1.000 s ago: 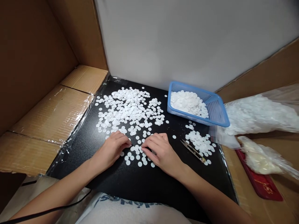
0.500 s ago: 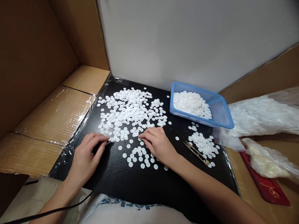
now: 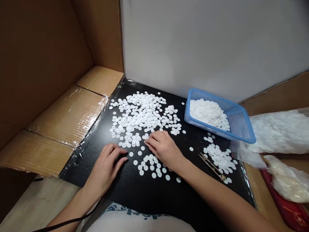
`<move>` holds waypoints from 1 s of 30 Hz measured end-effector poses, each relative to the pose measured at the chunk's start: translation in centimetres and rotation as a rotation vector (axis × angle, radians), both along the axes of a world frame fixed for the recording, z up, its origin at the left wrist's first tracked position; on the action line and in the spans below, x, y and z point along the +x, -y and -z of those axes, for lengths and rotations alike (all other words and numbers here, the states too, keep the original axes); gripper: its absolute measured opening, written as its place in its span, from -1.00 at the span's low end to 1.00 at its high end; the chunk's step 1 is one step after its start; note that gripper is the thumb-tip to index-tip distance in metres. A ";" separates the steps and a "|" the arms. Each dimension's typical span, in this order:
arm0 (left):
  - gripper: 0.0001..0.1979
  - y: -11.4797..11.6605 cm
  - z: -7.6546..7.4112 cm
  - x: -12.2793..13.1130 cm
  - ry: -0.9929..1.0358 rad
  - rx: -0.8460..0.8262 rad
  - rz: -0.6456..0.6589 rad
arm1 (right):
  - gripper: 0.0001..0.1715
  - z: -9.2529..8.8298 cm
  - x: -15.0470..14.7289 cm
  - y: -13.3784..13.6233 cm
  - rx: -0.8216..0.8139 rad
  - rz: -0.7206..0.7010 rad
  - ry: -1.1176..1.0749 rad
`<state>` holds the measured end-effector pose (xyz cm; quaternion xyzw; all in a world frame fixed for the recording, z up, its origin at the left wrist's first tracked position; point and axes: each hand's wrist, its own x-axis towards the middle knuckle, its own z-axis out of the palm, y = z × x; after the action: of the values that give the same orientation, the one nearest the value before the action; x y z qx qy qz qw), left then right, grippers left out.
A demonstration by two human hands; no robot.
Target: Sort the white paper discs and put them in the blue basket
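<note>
Small white round discs (image 3: 145, 112) lie in a wide, loose heap on the black tabletop (image 3: 125, 188). Over the table just below the heap is my left hand (image 3: 106, 164), its thumb and forefinger apart with nothing between them; a single disc (image 3: 131, 154) lies close to its fingertips. My right hand (image 3: 164, 148) rests at the heap's near edge, fingers bent and pressed together. Whether a disc is under or between its fingertips is hidden. Between me and the heap, a smaller scatter of discs (image 3: 152, 167) spreads out, partly beneath my right hand.
At the back right stands a blue plastic basket (image 3: 251, 133) partly filled with white discs. Small thread snips (image 3: 212, 166) lie beside another pile of discs (image 3: 220, 158). Clear bags (image 3: 282, 132) are farther right. Taped cardboard (image 3: 62, 112) borders the left, and a pale wall (image 3: 181, 48) the back.
My left hand has drawn back from the heap toward me, and its thumb and forefinger have parted. My right hand stays at the heap's edge. The whole view has shifted slightly.
</note>
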<state>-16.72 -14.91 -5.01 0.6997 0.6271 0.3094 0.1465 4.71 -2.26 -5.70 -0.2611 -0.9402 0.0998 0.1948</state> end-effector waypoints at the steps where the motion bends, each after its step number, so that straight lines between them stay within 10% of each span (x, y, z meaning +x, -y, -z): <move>1: -0.90 -0.2 0.1 0.2 -0.007 -0.011 0.005 | -0.80 -0.2 0.0 0.1 0.003 -0.002 -0.004; 9: -0.85 -1.4 0.7 1.1 -0.055 -0.016 0.037 | -0.77 -2.1 0.7 1.1 -0.481 0.194 0.007; 30: -0.86 -1.6 0.2 -0.8 -0.027 0.043 -0.042 | -0.85 -0.7 0.7 -0.5 -0.565 0.157 -0.042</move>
<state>-17.53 -13.34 -5.17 0.6934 0.6369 0.3163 0.1165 5.39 -1.71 -5.01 -0.3748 -0.8478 0.3476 0.1407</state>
